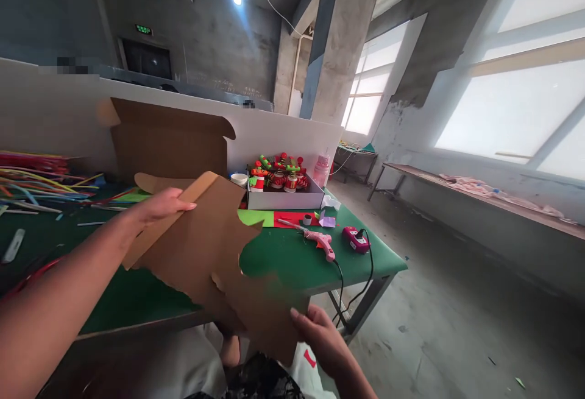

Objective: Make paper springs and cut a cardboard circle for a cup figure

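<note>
A piece of brown cardboard (196, 234) with torn, ragged edges spans the space between my hands, over the table's front edge and my lap. At its upper left, my left hand (164, 205) grips a folded strip along the edge. My right hand (315, 332) pinches the lower right corner, thumb on top. Behind it, a larger cardboard box lid (169, 137) stands upright against the white partition. Just beyond the cardboard, green and red sheets (292, 219) lie flat on the green table (283, 259).
A pink glue gun (322, 242) and a magenta power block (356, 239) with black cords sit at the right. A white box (286, 198) holds several red and green figures. Coloured pipe cleaners (41, 189) pile up at the left. A pink bottle (322, 169) stands behind.
</note>
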A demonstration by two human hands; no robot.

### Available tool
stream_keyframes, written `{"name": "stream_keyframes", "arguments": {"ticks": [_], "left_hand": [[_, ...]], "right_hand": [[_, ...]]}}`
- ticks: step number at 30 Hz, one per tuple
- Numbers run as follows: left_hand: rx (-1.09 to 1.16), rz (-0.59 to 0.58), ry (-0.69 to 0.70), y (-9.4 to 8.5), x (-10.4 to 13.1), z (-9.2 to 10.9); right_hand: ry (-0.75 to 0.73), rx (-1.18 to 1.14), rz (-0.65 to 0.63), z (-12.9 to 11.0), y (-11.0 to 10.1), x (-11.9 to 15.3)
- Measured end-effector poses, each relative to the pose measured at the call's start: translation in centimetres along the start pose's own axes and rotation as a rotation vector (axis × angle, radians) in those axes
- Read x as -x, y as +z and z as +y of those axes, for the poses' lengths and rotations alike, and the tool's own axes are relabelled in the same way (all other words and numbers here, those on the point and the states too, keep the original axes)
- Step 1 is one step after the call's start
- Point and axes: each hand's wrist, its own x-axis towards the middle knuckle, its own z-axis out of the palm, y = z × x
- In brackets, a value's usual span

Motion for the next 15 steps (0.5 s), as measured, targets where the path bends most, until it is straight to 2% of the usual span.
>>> {"name": "stream_keyframes", "arguments": {"ticks": [2, 3, 5, 8, 11, 12, 15], "left_hand": [[-0.070, -0.121, 0.046, 0.4, -0.7, 0.9], [-0.107, -0.145, 0.071, 0.8, -1.0, 1.3], [-0.189, -0.106, 0.140, 1.6, -1.3, 1.7], [-0.291, 0.040, 0.242, 2.9, -0.3, 1.9], [-0.348, 0.164, 0.352, 5.0, 3.3, 1.7], [-0.370, 0.211, 0.445, 5.9, 5.0, 1.5], [-0.382, 0.199, 0.597, 9.4, 10.4, 0.5]], "right_hand": [[0.074, -0.030, -0.016, 2.2, 0.4, 1.0], [0.099, -0.067, -0.011, 3.0, 0.8, 1.2], [0.109, -0.139, 0.003, 4.1, 1.5, 1.0], [0.082, -0.205, 0.017, 4.6, 2.6, -0.1], [0.101, -0.227, 0.062, 4.6, 3.8, -1.5], [0.107, -0.234, 0.076, 4.5, 4.2, -1.9], [0.099, -0.261, 0.058, 4.2, 5.6, -2.7]]}}
